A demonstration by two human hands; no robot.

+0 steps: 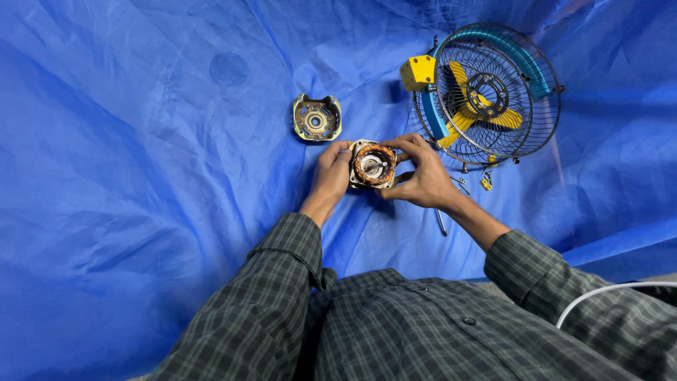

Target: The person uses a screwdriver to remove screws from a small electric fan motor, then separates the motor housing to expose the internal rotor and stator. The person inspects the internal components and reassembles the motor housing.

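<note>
Fingers (345, 149) gripping motor stator (374, 164), blue tarp (141, 176)

This looks like a makeshift repair spot on the ground rather than a fitted workshop: a crumpled blue tarp (141, 176) covers the whole working surface. On it lie a fan (493, 92) with a wire guard and yellow blades, a loose motor cover (316, 118), a few small screws (485, 182) and a slim tool (441, 222). A motor stator (374, 165) with copper windings is out of its housing, which shows appliance repair.
</note>
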